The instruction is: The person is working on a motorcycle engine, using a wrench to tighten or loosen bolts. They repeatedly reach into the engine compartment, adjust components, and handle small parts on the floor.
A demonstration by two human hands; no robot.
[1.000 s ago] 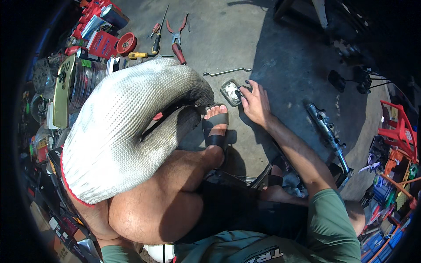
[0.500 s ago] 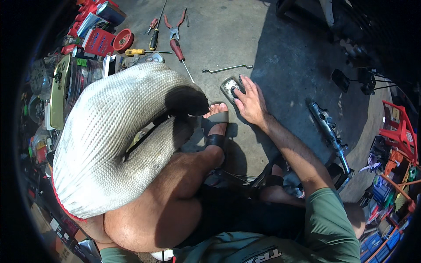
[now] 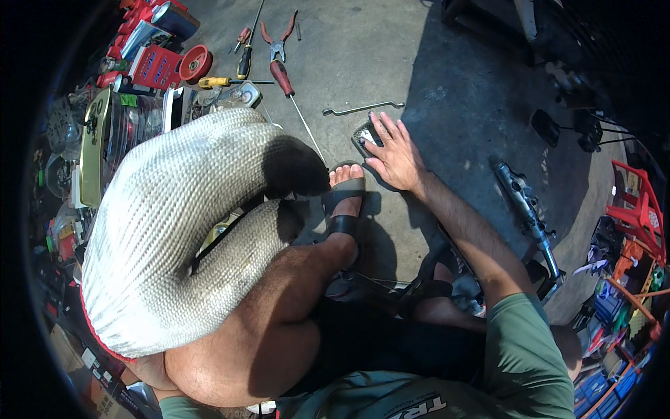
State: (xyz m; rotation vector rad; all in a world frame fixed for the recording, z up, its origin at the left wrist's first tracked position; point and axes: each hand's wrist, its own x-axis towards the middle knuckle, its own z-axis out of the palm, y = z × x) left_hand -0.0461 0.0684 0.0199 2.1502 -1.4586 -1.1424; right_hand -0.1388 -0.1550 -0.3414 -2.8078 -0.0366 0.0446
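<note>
My left hand (image 3: 192, 216), in a white knitted glove with darkened fingertips, is large in the lower left, with curled fingers; whatever it may hold is hidden. My bare right hand (image 3: 391, 155) spreads its fingers over a small tray (image 3: 363, 148) of white substance, partly covered by them, and has dark smudges on its fingertips. Just above lies a double-ended wrench (image 3: 363, 109). A red-handled screwdriver (image 3: 281, 78) points down toward my sandaled foot (image 3: 345, 199), beside pliers (image 3: 278, 42) and more screwdrivers (image 3: 243, 66).
Cans, boxes and containers (image 3: 157, 66) crowd the left side, with a red round dish (image 3: 195, 64) among them. A metal fork-like tube (image 3: 527, 213) lies at the right, near a red plastic chair (image 3: 635, 209) and assorted clutter. Dark metal legs (image 3: 523, 21) stand at the top right.
My gloved left hand has shifted a little down and left, uncovering more of the red-handled screwdriver's shaft. My right hand has moved slightly up over the tray, its fingers spreading wider.
</note>
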